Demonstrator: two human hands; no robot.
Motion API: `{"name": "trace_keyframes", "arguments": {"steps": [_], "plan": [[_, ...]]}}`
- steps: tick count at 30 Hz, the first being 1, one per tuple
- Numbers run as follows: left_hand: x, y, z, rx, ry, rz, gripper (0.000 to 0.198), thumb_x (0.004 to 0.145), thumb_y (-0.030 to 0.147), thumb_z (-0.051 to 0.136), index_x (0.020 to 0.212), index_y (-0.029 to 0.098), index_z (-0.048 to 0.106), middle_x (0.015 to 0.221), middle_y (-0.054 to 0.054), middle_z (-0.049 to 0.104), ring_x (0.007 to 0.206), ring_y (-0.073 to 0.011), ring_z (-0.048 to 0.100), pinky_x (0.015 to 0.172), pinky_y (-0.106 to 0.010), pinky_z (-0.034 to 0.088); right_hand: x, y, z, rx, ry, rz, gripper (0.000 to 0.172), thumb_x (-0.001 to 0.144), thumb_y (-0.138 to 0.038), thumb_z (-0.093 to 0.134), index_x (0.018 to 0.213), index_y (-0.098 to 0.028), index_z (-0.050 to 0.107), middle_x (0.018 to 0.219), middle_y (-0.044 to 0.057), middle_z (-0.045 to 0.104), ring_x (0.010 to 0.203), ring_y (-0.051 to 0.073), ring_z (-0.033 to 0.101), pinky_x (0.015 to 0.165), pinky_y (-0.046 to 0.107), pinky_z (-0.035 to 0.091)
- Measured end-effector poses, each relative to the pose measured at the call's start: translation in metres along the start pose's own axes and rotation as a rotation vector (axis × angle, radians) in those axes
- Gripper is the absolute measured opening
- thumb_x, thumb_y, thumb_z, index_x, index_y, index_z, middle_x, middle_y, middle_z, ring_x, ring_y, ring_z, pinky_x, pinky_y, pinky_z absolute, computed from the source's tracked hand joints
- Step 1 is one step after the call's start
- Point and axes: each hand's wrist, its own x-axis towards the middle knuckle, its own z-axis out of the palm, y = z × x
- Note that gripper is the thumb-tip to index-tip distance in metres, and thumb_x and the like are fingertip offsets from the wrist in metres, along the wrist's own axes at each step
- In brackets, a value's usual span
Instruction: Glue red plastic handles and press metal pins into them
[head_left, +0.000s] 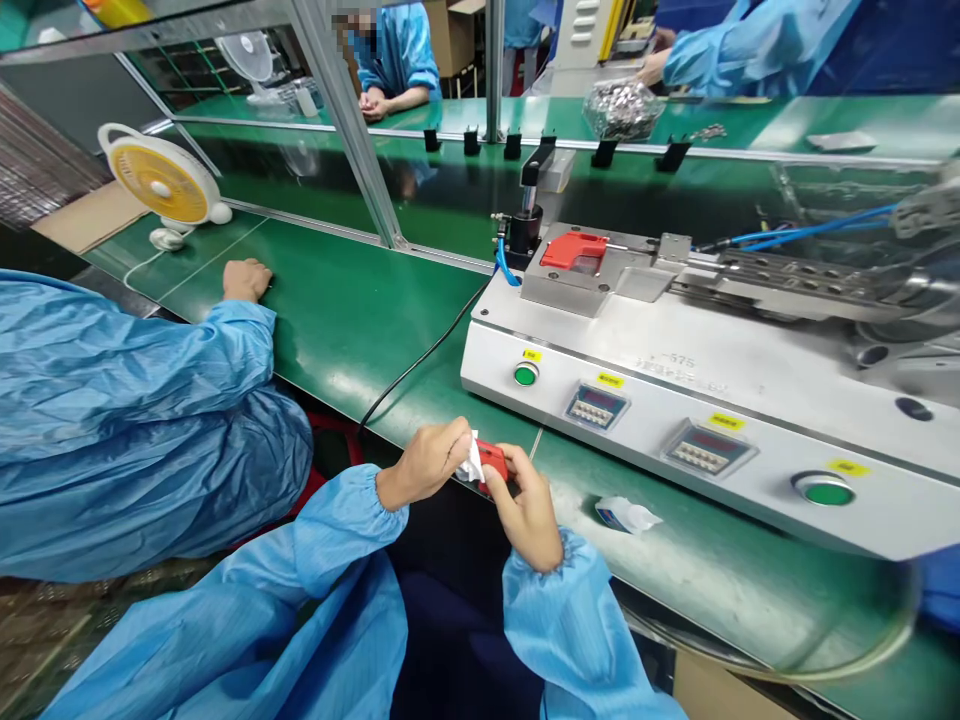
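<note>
My left hand (pixel 427 462) is closed on a small white wipe (pixel 472 463), pressing it against a small red part (pixel 493 464). My right hand (pixel 527 512) grips that red part from below and the right. Both hands hover at the near edge of the green bench (pixel 352 320), in front of a white machine (pixel 675 400). Another red part (pixel 574 250) sits in the machine's metal fixture. A crumpled white piece (pixel 626 515) lies on the bench to the right of my hands.
A co-worker in a blue gown sits at my left with a fist (pixel 246 279) on the bench. A yellow desk fan (pixel 161 187) stands far left. A black cable (pixel 420 360) runs across the bench. Other people work beyond the conveyor.
</note>
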Motion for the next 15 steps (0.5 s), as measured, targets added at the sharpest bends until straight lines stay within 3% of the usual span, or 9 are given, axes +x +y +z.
{"name": "trace_keyframes", "arguments": {"steps": [3,7,10,12,15], "plan": [[-0.005,0.004,0.009,-0.05,0.034,-0.065,0.049,0.112,0.049,0.026,0.073,0.024,0.041,0.057,0.005,0.044,0.05,-0.0129,0.042,0.054,-0.026,0.034,-0.001,-0.003,0.002,0.03,0.007,0.032,0.031,0.1,-0.051,0.064,0.107,-0.022,0.07,0.086,0.003,0.073,0.073,0.018,0.067,0.07,0.028,0.054],[-0.01,0.007,0.023,-0.072,0.171,0.042,0.053,0.11,0.062,0.03,0.085,0.022,0.055,0.07,0.0,0.06,0.06,-0.0157,0.053,0.06,-0.028,0.042,-0.002,-0.006,0.001,0.267,0.047,0.155,0.042,0.099,-0.06,0.062,0.107,-0.02,0.067,0.074,-0.001,0.063,0.056,0.013,0.055,0.055,0.025,0.047],[-0.007,0.006,0.03,-0.054,0.223,0.098,0.057,0.108,0.066,0.03,0.081,0.022,0.055,0.068,-0.001,0.059,0.058,-0.0165,0.053,0.06,-0.03,0.042,-0.005,-0.006,-0.001,0.276,0.051,0.164,0.042,0.1,-0.06,0.061,0.11,-0.019,0.065,0.071,-0.002,0.06,0.053,0.012,0.051,0.052,0.025,0.044],[-0.002,0.006,0.031,-0.072,0.205,0.051,0.054,0.111,0.058,0.029,0.076,0.023,0.05,0.061,0.002,0.054,0.052,-0.0149,0.049,0.055,-0.029,0.039,-0.007,-0.007,-0.002,0.146,0.08,0.085,0.036,0.1,-0.054,0.061,0.11,-0.02,0.065,0.073,-0.002,0.061,0.059,0.014,0.055,0.059,0.027,0.048],[0.002,0.006,0.027,-0.192,0.029,-0.131,0.053,0.112,0.049,0.025,0.07,0.024,0.042,0.057,0.003,0.049,0.05,-0.0136,0.048,0.051,-0.026,0.038,-0.01,-0.006,-0.001,-0.042,0.107,-0.024,0.026,0.1,-0.047,0.062,0.107,-0.022,0.065,0.08,0.0,0.065,0.07,0.017,0.061,0.07,0.029,0.051]]}}
